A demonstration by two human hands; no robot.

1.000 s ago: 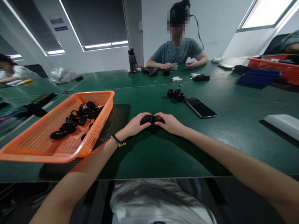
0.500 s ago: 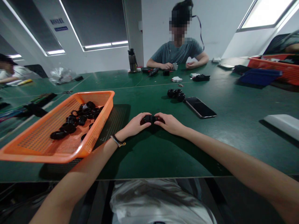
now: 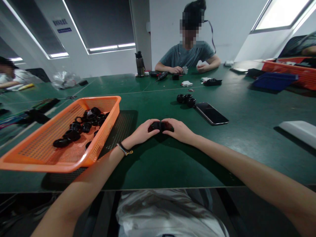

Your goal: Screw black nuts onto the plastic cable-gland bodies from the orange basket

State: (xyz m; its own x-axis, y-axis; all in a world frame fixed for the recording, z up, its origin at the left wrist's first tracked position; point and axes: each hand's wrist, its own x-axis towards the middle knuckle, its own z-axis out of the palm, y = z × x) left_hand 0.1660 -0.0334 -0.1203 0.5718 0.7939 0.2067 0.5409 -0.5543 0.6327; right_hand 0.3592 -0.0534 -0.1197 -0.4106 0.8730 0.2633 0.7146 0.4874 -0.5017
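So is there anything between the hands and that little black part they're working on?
Nothing visible. The left hand and right hand both already grip the black part directly, just above the green table.

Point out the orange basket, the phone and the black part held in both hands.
orange basket (image 3: 116,108): head view, right rim.
phone (image 3: 211,113): head view, middle of screen.
black part (image 3: 158,125): head view, top between the hands.
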